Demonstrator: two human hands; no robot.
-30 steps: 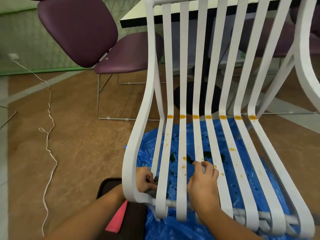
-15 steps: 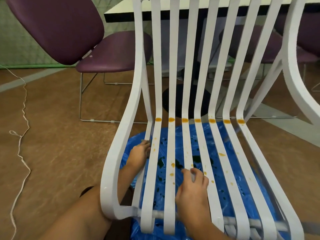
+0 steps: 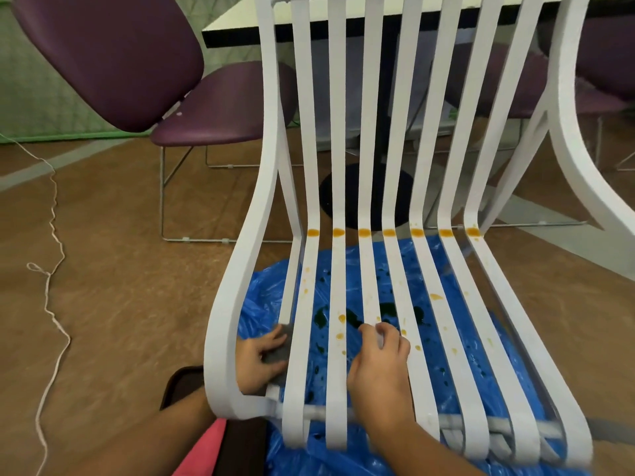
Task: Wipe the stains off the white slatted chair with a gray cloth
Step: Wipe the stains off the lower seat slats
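Observation:
The white slatted chair (image 3: 369,187) fills the view, with a row of orange stains (image 3: 390,232) across the bend of its slats and smaller orange spots lower on the seat slats. My left hand (image 3: 263,362) reaches in beside the left frame and grips the gray cloth (image 3: 279,352) against the leftmost slat near the seat front. My right hand (image 3: 379,365) rests on the middle seat slats, its fingers curled over a slat. Part of the cloth is hidden behind the slat.
A blue plastic sheet (image 3: 457,355) with dark green spots lies under the seat. A purple chair (image 3: 137,63) stands at the back left, a table (image 3: 233,25) behind. A white cord (image 3: 51,269) runs along the brown floor at left.
My left hand, up at the leftmost slat half a second ago, has come back down toward the seat front, the cloth now showing in it. My right hand stays on the middle slats.

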